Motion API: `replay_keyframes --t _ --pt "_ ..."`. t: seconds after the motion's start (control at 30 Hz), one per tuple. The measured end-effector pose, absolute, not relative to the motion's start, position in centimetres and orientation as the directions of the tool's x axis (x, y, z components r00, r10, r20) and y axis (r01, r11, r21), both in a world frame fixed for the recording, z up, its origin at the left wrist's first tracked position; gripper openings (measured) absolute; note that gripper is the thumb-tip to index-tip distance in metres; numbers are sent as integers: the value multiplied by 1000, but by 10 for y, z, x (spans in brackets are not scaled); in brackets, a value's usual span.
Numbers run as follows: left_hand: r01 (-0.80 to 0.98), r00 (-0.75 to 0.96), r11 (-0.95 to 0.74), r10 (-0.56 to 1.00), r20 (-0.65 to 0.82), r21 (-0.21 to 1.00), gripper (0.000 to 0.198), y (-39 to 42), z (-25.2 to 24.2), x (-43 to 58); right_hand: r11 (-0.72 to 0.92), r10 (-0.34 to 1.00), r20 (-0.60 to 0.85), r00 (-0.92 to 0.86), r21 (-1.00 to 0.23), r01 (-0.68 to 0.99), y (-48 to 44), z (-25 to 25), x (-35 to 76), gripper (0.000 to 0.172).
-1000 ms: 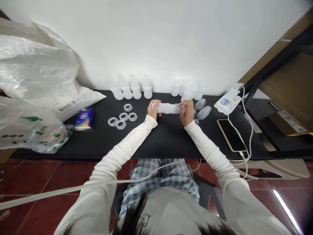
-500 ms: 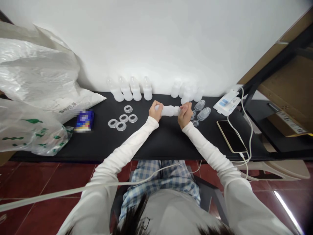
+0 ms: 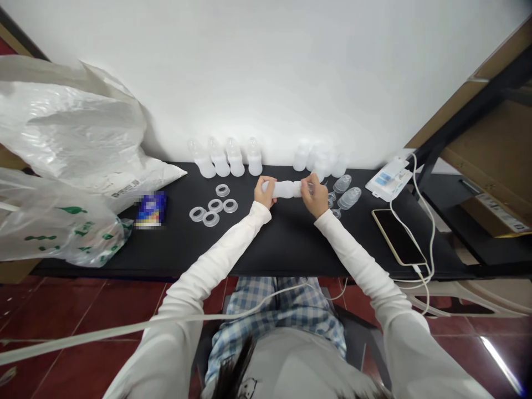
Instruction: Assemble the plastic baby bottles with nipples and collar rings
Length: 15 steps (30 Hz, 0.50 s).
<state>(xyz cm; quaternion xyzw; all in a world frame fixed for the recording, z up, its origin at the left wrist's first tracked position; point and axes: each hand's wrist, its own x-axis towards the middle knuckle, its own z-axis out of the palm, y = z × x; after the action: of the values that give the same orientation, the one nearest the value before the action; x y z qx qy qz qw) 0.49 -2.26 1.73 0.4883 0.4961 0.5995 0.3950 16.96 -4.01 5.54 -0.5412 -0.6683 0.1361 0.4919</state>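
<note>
Two bare hands held one white bottle (image 3: 286,189) on its side above the black table (image 3: 286,244). Its base end lay in the left hand (image 3: 265,193), fingers and thumb wrapped firmly round it; its neck end was clamped in the fingers of the right hand (image 3: 316,197) — whether they enclosed a separate clear piece as well could not be told. The bottle's middle was exposed between the grips. Dark lettering on the large white bag (image 3: 124,191) was too blurred to read; the clear bag (image 3: 85,230) bore green leaf-like prints, and the blue packet (image 3: 151,210) was pixelated. Both forearms, in white sleeves, slanted forward and converged on the bottle — the back of the right hand faced the viewer. Five translucent rings (image 3: 211,224) lay left of the left hand, two clear domes (image 3: 349,198) near the right.
</note>
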Motion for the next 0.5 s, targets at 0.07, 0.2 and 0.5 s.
replay_keyframes --t 0.07,0.2,0.5 --pt "166 -224 -411 869 440 896 43 -26 14 3 293 892 417 174 -827 480 -39 55 168 37" --pt "435 -105 -707 575 811 558 44 -26 11 -3 -42 996 -39 78 -998 44 -35 54 163 50" --pt "450 4 -710 609 793 542 48 -13 -14 -2 70 991 102 -89 -950 -305 -13 57 145 59"
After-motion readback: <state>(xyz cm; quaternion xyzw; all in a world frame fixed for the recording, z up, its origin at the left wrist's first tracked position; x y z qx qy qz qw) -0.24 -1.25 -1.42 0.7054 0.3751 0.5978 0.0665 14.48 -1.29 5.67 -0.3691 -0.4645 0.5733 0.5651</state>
